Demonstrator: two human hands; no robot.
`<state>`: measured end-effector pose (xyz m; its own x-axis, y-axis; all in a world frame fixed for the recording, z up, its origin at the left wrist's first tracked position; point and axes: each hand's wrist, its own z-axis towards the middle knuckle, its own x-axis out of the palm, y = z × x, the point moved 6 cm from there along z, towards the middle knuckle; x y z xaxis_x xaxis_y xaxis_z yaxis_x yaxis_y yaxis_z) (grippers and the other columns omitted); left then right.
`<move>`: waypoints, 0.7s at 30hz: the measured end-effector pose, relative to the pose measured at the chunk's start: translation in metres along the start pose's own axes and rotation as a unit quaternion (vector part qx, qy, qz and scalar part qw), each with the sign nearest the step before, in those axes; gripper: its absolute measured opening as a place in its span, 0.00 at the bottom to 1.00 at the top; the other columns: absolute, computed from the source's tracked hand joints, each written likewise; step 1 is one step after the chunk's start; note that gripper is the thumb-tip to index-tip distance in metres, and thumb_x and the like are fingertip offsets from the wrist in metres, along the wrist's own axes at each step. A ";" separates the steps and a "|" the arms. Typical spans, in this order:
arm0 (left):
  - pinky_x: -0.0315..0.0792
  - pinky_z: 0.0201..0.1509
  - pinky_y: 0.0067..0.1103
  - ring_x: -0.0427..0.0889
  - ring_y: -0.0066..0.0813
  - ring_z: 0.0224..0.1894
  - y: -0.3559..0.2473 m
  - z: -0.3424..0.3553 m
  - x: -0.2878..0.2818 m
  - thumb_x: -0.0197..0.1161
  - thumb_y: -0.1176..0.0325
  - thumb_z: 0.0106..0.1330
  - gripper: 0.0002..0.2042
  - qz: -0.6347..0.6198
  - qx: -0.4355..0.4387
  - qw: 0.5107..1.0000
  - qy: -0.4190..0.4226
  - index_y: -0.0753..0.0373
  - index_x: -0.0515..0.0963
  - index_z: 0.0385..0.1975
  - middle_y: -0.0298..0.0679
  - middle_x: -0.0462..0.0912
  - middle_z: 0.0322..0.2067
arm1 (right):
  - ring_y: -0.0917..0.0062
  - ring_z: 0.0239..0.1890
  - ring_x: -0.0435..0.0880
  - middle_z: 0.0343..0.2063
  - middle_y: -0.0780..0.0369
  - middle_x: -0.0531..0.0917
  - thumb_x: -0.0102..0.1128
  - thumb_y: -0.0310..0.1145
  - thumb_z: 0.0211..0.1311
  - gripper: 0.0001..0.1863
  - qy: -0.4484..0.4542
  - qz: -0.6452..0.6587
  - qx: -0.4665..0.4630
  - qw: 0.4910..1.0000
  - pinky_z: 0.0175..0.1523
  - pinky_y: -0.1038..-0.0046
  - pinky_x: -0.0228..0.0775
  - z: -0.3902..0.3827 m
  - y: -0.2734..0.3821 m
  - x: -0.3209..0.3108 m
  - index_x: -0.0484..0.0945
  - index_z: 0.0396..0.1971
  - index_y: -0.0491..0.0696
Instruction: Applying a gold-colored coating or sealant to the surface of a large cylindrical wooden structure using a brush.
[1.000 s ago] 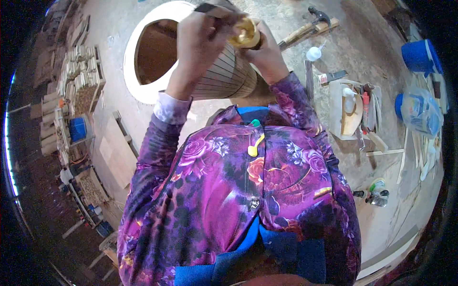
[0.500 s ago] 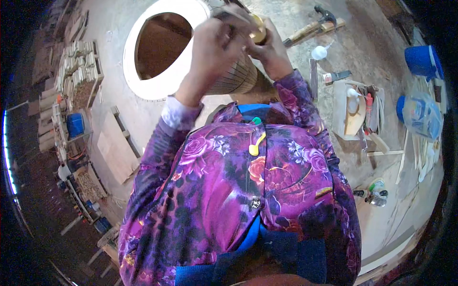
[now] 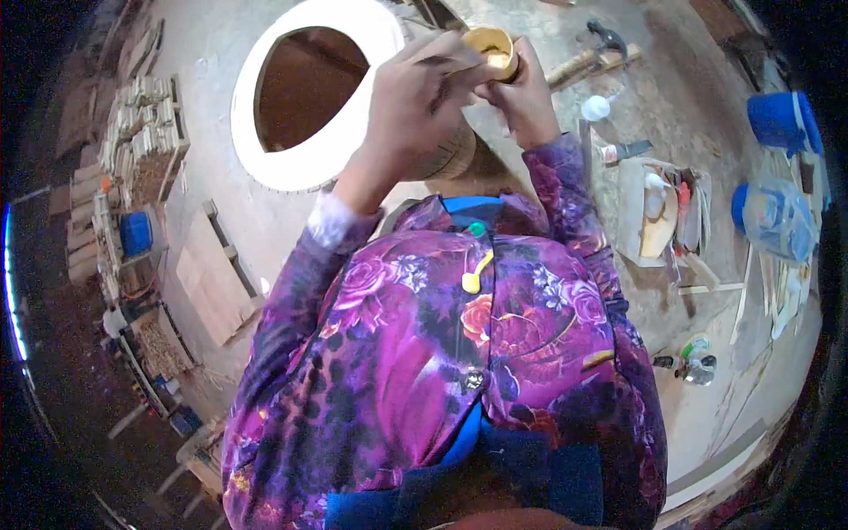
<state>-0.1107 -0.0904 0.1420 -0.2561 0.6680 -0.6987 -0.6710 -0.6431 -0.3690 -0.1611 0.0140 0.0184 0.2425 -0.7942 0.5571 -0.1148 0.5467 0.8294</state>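
Note:
My right hand (image 3: 527, 99) is closed around a small yellowish cup (image 3: 491, 51), tilted so that its open mouth shows, with something pale inside. Close against the cup's left side is my left hand (image 3: 413, 93), its fingers smeared by motion; whether they hold anything cannot be made out. Below and left of my hands lies a large hollow wooden body with a broad white rim (image 3: 252, 155) around a dark brown opening. Its slatted, tapering side (image 3: 452, 157) shows partly under my left wrist; the rest is hidden by my hands and forearms.
On the right lie a hammer (image 3: 606, 37), a white bottle (image 3: 595, 109), a cut-open container (image 3: 649, 231) of tools, blue buckets (image 3: 777, 119) and a clear jar (image 3: 700, 367). Stacked wood strips (image 3: 146, 124), a flat board (image 3: 208, 283) and a blue bin (image 3: 136, 233) are at left.
Both hands have shifted slightly right with the cup, which now shows more of its open mouth. My left hand has moved down beside it.

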 end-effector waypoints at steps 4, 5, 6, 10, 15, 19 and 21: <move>0.76 0.32 0.20 0.82 0.28 0.26 0.039 0.001 -0.019 0.60 0.81 0.55 0.06 -0.142 -0.156 0.975 -0.069 0.64 0.81 0.31 0.37 0.84 0.32 | 0.81 0.46 0.79 0.44 0.65 0.77 0.62 0.16 0.49 0.26 0.059 -0.244 -0.148 0.957 0.48 0.81 0.76 -0.003 -0.010 0.031 0.66 0.49 0.48; 0.76 0.34 0.20 0.82 0.29 0.26 0.035 -0.006 -0.024 0.61 0.80 0.55 0.06 -0.058 -0.148 0.986 -0.039 0.64 0.81 0.31 0.37 0.83 0.31 | 0.81 0.46 0.79 0.44 0.65 0.77 0.62 0.16 0.49 0.26 0.059 -0.244 -0.150 0.956 0.48 0.81 0.76 -0.002 -0.004 0.026 0.66 0.49 0.48; 0.76 0.33 0.21 0.82 0.29 0.25 0.029 -0.012 -0.017 0.61 0.80 0.55 0.06 -0.054 -0.094 0.994 -0.027 0.64 0.81 0.31 0.37 0.83 0.30 | 0.81 0.46 0.78 0.44 0.66 0.76 0.62 0.15 0.48 0.27 0.020 -0.182 -0.078 0.980 0.49 0.81 0.75 0.000 -0.004 0.008 0.66 0.49 0.48; 0.76 0.32 0.21 0.83 0.30 0.25 0.022 -0.010 -0.010 0.62 0.80 0.55 0.05 -0.111 -0.117 0.987 -0.022 0.66 0.80 0.31 0.40 0.83 0.30 | 0.79 0.49 0.77 0.45 0.64 0.76 0.64 0.15 0.43 0.32 0.024 -0.108 0.001 0.994 0.53 0.77 0.72 -0.003 -0.015 0.011 0.65 0.51 0.47; 0.77 0.34 0.17 0.83 0.28 0.31 0.023 -0.015 -0.043 0.58 0.81 0.64 0.04 -0.235 -0.129 0.958 -0.103 0.73 0.76 0.36 0.43 0.80 0.34 | 0.82 0.50 0.75 0.44 0.66 0.76 0.67 0.15 0.44 0.33 0.068 -0.062 -0.037 0.995 0.54 0.77 0.71 -0.010 -0.007 0.022 0.65 0.52 0.47; 0.75 0.30 0.15 0.83 0.22 0.28 0.019 -0.029 -0.047 0.61 0.80 0.62 0.03 -0.216 -0.146 0.960 -0.103 0.72 0.78 0.33 0.40 0.81 0.28 | 0.82 0.50 0.75 0.45 0.67 0.76 0.64 0.14 0.45 0.32 0.054 -0.056 -0.001 0.997 0.53 0.79 0.71 -0.015 -0.006 0.020 0.64 0.52 0.47; 0.74 0.29 0.14 0.82 0.21 0.26 0.016 -0.029 -0.043 0.62 0.77 0.62 0.03 -0.222 -0.140 0.958 -0.115 0.71 0.79 0.32 0.39 0.81 0.29 | 0.82 0.50 0.75 0.45 0.67 0.75 0.64 0.14 0.44 0.33 0.059 -0.066 0.000 0.996 0.53 0.79 0.71 -0.017 -0.007 0.019 0.64 0.52 0.47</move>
<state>-0.0905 -0.1404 0.1488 -0.1576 0.9432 -0.2925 -0.5445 -0.3301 -0.7710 -0.1396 -0.0008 0.0228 0.3674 -0.8223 0.4345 -0.0751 0.4395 0.8951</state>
